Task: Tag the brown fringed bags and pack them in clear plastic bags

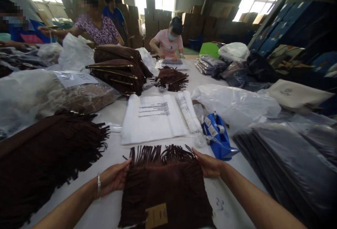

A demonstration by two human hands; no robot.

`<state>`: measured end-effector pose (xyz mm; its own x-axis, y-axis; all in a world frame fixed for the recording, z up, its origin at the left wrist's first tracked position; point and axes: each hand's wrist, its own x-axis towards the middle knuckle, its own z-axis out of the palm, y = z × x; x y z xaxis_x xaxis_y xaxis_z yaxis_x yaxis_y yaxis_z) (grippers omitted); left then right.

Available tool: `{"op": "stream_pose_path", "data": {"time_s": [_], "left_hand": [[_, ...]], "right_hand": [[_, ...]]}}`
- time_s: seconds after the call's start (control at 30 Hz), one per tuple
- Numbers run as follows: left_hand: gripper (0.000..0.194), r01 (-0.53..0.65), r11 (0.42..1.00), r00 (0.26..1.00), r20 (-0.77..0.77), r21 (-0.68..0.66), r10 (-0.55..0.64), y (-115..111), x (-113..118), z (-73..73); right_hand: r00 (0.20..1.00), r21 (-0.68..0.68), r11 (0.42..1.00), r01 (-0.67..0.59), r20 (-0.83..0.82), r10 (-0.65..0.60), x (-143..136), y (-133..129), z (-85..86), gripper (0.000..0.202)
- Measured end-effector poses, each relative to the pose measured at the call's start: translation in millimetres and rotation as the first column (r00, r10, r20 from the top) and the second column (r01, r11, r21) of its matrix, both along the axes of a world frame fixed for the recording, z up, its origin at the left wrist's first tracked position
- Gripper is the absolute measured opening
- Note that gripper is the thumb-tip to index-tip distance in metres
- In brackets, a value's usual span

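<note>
A dark brown fringed bag [175,187] lies before me on the white table, its strips of fringe spread at the far edge. A tan tag [156,216] rests on its near part. My left hand [114,178] pinches the bag's left far corner; a bracelet circles that wrist. At the opposite corner, my right hand [209,164] grips the edge with the thumb on top and the other fingers mostly hidden. Beyond the fringe sits a stack of white printed plastic bags [155,118]. Close to my right hand is a blue tape dispenser [218,136].
More brown fringed pieces lie on the left [47,155] and in a stack [118,67] farther back. Dark flat packages in clear plastic [295,162] cover the right side. A co-worker [168,43] handles a wrapped package across the table; other people stand at the left.
</note>
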<state>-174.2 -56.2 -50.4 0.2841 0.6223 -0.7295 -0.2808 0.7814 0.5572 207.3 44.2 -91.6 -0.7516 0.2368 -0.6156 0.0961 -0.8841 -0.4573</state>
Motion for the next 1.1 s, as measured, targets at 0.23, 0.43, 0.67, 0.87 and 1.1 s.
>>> {"op": "stream_pose_path", "data": {"time_s": [0.23, 0.43, 0.67, 0.87, 1.1], "left_hand": [[0.062, 0.139, 0.990, 0.956, 0.258, 0.016, -0.138, 49, 23, -2.2], [0.063, 0.274, 0.962, 0.920, 0.290, 0.004, -0.264, 83, 40, 9.3], [0.054, 0.551, 0.467, 0.831, -0.506, 0.691, -0.231, 23, 62, 10.9], [0.052, 0.804, 0.004, 0.594, -0.803, 0.595, 0.056, -48, 74, -18.2], [0.044, 0.847, -0.058, 0.531, -0.843, 0.528, 0.083, -54, 81, 7.2]], "right_hand": [[0.991, -0.071, 0.997, -0.043, -0.127, 0.034, -50, 35, -17.6, 0.079], [0.981, 0.145, 0.975, -0.171, -0.069, 0.182, -83, 62, 0.7, 0.087], [0.892, 0.947, 0.159, -0.281, 0.196, 0.408, -70, -13, 57.2, 0.053], [0.923, 0.973, -0.117, -0.198, 0.225, 0.311, -38, -88, 45.4, 0.047], [0.989, 0.993, -0.011, -0.121, 0.120, -0.089, -67, -45, 63.9, 0.041]]}}
